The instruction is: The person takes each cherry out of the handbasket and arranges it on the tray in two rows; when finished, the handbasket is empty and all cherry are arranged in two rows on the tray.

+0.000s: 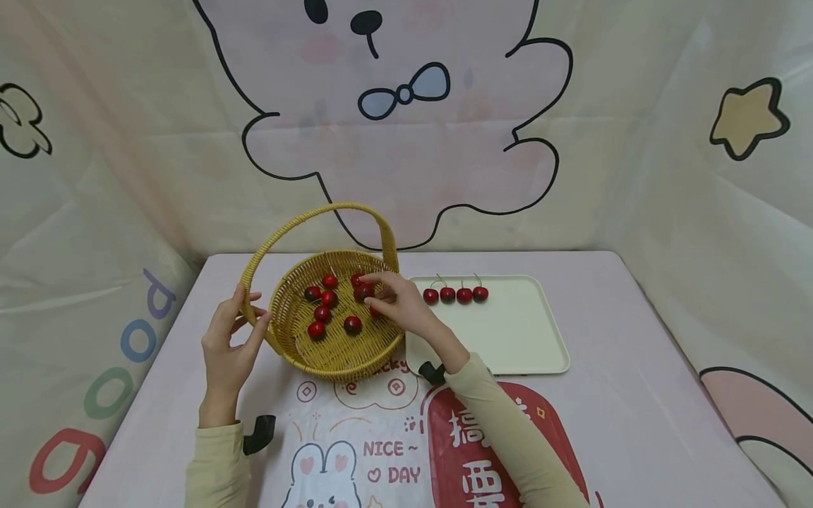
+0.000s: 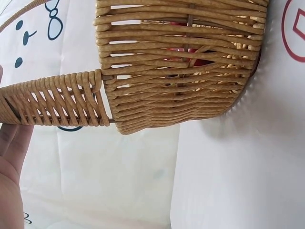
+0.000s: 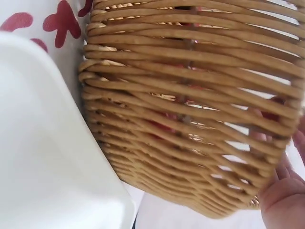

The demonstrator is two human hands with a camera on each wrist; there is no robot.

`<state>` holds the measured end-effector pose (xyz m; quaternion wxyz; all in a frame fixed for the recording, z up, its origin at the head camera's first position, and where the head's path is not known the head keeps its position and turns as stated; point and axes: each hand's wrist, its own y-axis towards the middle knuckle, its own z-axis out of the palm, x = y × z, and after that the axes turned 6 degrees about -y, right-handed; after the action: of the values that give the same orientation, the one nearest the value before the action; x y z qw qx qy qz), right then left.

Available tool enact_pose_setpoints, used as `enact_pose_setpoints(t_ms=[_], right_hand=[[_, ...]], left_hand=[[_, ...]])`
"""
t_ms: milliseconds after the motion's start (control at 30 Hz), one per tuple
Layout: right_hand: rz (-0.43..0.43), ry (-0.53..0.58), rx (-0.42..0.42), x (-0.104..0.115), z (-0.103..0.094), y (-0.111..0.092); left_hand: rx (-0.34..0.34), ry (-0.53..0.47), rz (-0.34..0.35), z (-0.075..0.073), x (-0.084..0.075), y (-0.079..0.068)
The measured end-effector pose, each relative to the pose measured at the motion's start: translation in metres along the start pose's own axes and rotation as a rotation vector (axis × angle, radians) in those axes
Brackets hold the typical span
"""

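A round yellow wicker basket point(image 1: 298, 358) with a tall arched handle point(image 1: 288, 227) stands on the table, several dark red cherries point(image 1: 322, 313) lying spread inside it. At the handle's left base, my left hand point(image 1: 230, 346) holds it between thumb and fingers; the left wrist view shows the handle's woven base point(image 2: 52, 100) beside that hand. My right hand point(image 1: 403, 305) reaches over the basket's right rim, thumb and forefinger around a dark cherry point(image 1: 363, 292). Through the weave in the right wrist view, a dark cherry point(image 3: 273, 109) shows near the right fingers point(image 3: 283, 195).
Right of the basket lies a cream tray point(image 1: 508, 331). Several stemmed cherries point(image 1: 464, 295) form a row along its back left. The table cloth point(image 1: 603, 423) has printed drawings and lettering, and a printed curtain point(image 1: 635, 176) hangs behind.
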<state>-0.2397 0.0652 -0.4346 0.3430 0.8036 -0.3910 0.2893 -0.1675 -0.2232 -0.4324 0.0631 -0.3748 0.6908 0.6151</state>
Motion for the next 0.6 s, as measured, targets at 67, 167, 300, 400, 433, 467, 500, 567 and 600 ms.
enact_pose_setpoints(t_ms=[67, 167, 300, 400, 433, 467, 500, 567, 600], right_hand=[[0.002, 0.011, -0.024, 0.001, -0.005, -0.002], [0.011, 0.055, -0.053, 0.004, -0.013, -0.006], [0.03, 0.112, -0.077, 0.017, -0.03, -0.014], [0.041, 0.138, -0.091, 0.027, -0.044, -0.021], [0.044, 0.146, -0.097, 0.03, -0.048, -0.023], [0.044, 0.156, -0.103, 0.028, -0.051, -0.024], [0.043, 0.163, -0.111, 0.027, -0.053, -0.025], [0.042, 0.174, -0.127, 0.025, -0.058, -0.028], [0.044, 0.174, -0.134, 0.023, -0.06, -0.03]], left_hand=[[0.0, 0.0, 0.0, 0.0, 0.0, 0.0], [-0.001, -0.002, 0.001, 0.0, -0.001, 0.0], [-0.004, -0.007, 0.002, 0.001, -0.001, 0.0], [-0.005, -0.007, 0.001, 0.001, -0.001, 0.0], [-0.005, -0.007, 0.001, 0.001, -0.001, 0.0], [-0.005, -0.004, 0.001, 0.001, 0.0, 0.0], [-0.005, -0.003, 0.0, 0.001, 0.0, 0.0], [-0.006, -0.002, -0.002, 0.0, 0.0, 0.0], [-0.006, -0.001, -0.003, 0.0, 0.0, 0.0]])
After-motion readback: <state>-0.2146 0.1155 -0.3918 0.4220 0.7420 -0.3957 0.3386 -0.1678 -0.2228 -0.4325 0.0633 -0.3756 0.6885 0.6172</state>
